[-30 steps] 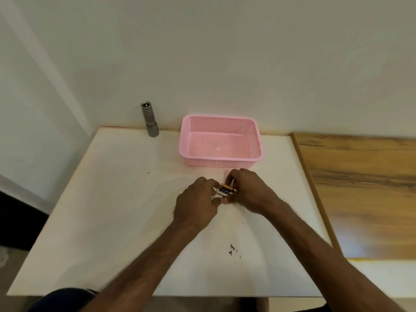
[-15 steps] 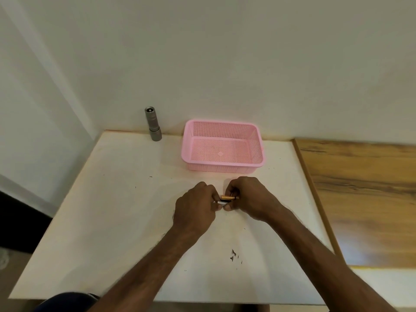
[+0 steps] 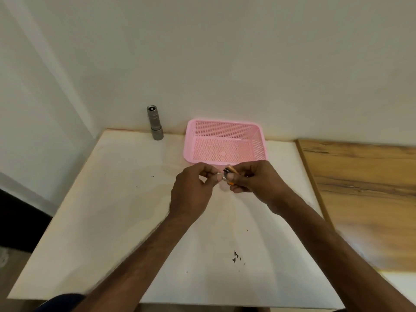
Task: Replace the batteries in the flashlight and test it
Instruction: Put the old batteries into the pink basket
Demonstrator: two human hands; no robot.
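A grey metal flashlight body (image 3: pixel 154 122) stands upright at the table's far edge, against the wall. Both my hands meet just in front of the pink basket. My right hand (image 3: pixel 254 179) is closed around a small battery holder with orange-tipped batteries (image 3: pixel 230 171). My left hand (image 3: pixel 193 190) pinches the holder's near end with thumb and forefinger. Most of the holder is hidden by my fingers.
A pink perforated plastic basket (image 3: pixel 190 140) with nothing in it sits behind my hands. The white table (image 3: pixel 112 210) has dark scuff marks (image 3: pixel 236 257) near its front. A wooden surface (image 3: pixel 364 190) adjoins on the right.
My hands lifted slightly and shifted toward the basket, still working the holder; an orange battery end now shows more clearly between the fingers. The view tilted a little.
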